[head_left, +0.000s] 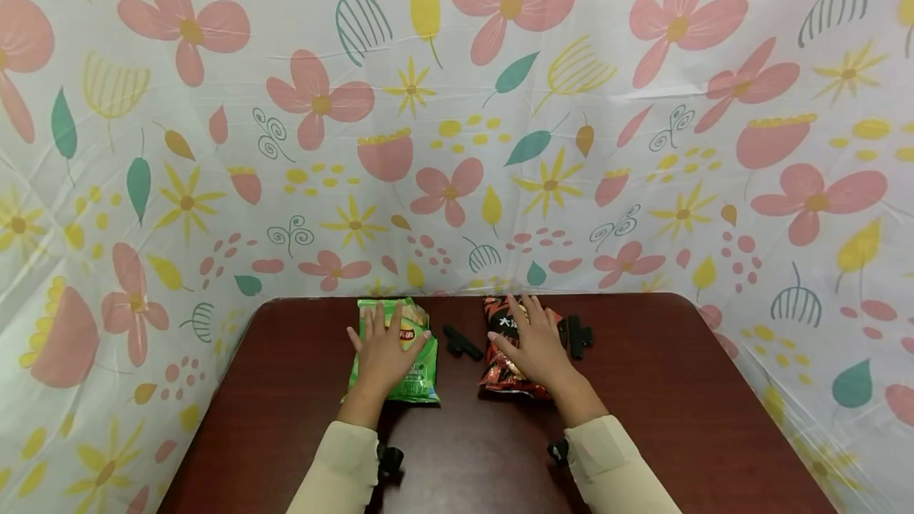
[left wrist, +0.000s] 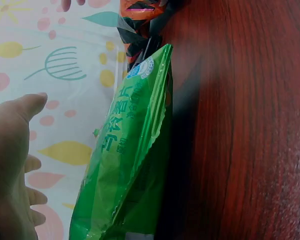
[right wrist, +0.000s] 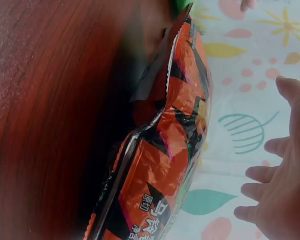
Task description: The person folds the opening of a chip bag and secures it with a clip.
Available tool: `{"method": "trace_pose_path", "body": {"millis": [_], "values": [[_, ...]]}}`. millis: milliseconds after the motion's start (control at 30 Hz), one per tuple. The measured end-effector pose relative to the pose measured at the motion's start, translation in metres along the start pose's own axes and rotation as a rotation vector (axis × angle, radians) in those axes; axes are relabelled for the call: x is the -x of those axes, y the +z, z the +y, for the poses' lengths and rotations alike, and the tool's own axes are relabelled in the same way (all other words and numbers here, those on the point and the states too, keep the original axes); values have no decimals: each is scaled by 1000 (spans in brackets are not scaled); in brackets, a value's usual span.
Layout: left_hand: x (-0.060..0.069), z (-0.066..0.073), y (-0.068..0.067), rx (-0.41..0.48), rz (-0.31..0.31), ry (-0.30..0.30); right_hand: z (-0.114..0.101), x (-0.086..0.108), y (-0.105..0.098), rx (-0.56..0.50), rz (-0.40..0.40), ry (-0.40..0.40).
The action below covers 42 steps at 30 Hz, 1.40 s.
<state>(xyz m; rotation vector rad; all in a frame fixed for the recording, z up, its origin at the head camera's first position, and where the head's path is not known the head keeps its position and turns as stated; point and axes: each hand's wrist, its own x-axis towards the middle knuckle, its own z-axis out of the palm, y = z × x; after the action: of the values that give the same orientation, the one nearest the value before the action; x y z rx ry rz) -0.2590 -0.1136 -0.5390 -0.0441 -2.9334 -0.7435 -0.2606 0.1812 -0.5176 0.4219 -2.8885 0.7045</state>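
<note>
Left hand [head_left: 383,351], as I view it remotely, is spread, its fingers loose and grasping nothing, above the green bag [head_left: 420,377], which lies on the dark red tabletop [head_left: 457,450]; the left wrist view shows me a gap between hand and bag. To the right of the green bag I see a black clip [head_left: 462,343], then the red-and-black bag [head_left: 500,375]. Over that one I have the right hand [head_left: 537,343], also spread, free of any grip and apart from it. Farther right of the green bag is another clip [head_left: 580,337]. Behind the green bag hangs a flowered cloth [head_left: 450,125].
</note>
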Motion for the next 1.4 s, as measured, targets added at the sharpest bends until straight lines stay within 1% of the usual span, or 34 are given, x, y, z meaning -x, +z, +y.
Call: {"method": "trace_pose_path", "body": {"millis": [133, 233, 367, 467, 600, 700, 767, 833, 1000, 1200, 1400], "values": [[-1, -3, 1, -4, -18, -34, -1, 1, 2, -22, -7, -6], [-1, -5, 2, 8, -7, -42, -3, 1, 3, -41, -14, -12], [-1, -8, 3, 14, 16, -52, -6, 2, 6, -35, -25, -27], [-2, -9, 4, 10, 15, -73, -8, 2, 9, -23, -35, -33], [0, -10, 3, 43, 6, -99, -12, 4, 10, -50, -47, -28], [2, -10, 3, 77, 4, -122, -17, 6, 9, -81, -44, -35], [3, -11, 3, 84, 8, -142, -20, 7, 9, -100, -40, -45], [3, -12, 3, 94, 12, -157, -22, 7, 10, -103, -43, -49], [4, -15, 3, 107, 24, -186, -25, 7, 13, -94, -81, -37], [6, -18, 5, 102, 24, -210, -27, 9, 19, -110, -84, -53], [6, -20, 5, 100, 19, -244, -32, 12, 22, -118, -111, -57]]}}
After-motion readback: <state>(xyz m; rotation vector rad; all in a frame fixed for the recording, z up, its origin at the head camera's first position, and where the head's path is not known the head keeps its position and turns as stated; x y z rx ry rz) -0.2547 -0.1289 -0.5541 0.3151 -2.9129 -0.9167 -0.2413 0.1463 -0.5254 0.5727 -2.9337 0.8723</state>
